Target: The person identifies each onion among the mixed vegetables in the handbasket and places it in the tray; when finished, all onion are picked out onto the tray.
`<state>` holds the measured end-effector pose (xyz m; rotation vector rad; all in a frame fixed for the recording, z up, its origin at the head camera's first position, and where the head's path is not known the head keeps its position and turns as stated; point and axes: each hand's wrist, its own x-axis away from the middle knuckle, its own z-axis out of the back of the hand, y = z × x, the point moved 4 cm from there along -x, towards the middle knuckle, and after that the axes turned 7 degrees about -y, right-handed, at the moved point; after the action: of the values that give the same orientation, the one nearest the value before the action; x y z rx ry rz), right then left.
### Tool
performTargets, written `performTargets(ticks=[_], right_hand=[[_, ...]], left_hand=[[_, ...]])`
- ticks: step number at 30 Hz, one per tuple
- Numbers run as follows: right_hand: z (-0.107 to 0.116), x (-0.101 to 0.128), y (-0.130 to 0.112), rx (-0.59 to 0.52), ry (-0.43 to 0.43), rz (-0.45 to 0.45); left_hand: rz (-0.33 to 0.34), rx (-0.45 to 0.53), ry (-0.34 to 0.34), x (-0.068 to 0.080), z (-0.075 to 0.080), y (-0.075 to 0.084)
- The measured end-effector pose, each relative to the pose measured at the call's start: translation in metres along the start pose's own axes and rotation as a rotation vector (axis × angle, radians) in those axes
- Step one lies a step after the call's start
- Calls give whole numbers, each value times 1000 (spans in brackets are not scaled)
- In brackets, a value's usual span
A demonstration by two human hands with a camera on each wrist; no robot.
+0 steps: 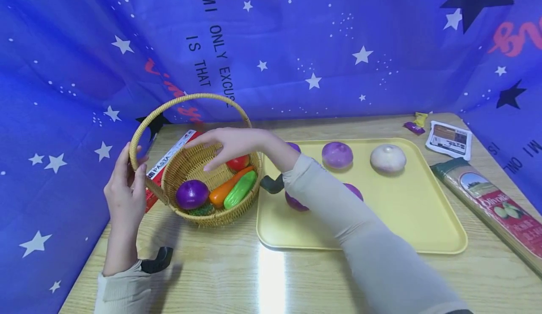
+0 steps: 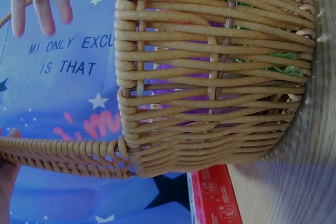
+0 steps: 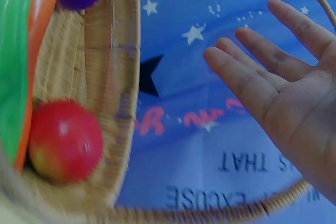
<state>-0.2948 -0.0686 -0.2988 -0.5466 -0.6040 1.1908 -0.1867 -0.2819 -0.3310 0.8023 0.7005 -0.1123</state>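
Observation:
A wicker basket (image 1: 224, 219) with a tall arched handle stands at the left of the table. My left hand (image 1: 126, 194) grips the left side of that handle, thumb in front and fingers behind. Over the basket's opening hovers my right hand (image 1: 239, 144), its fingers extended and holding nothing; the right wrist view shows them spread. Inside the basket lie a purple onion (image 1: 192, 194), an orange carrot (image 1: 223, 191) with a green top, a green cucumber-like vegetable (image 1: 240, 190) and a red apple (image 3: 65, 141). In the left wrist view the woven wall (image 2: 210, 72) partly hides the contents.
Right of the basket, a yellow tray (image 1: 406, 210) holds several purple onions (image 1: 337, 155) and a white onion (image 1: 388, 158); my right forearm crosses it. A red pasta box (image 1: 151, 201) lies behind the basket. Farther right are a long Olivoila packet (image 1: 491, 201), a white packet (image 1: 450, 140) and small candies (image 1: 415, 127).

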Motion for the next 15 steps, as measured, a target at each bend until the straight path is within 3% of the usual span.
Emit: performTargets(ticks=[6,15], right_hand=[[-12,-29,3,-22,-48,-11],[-28,-64,13,-18,-154,-51]], left_hand=[[7,-4,-6,2,-2,-1],[-34,2,2,2,0,2]])
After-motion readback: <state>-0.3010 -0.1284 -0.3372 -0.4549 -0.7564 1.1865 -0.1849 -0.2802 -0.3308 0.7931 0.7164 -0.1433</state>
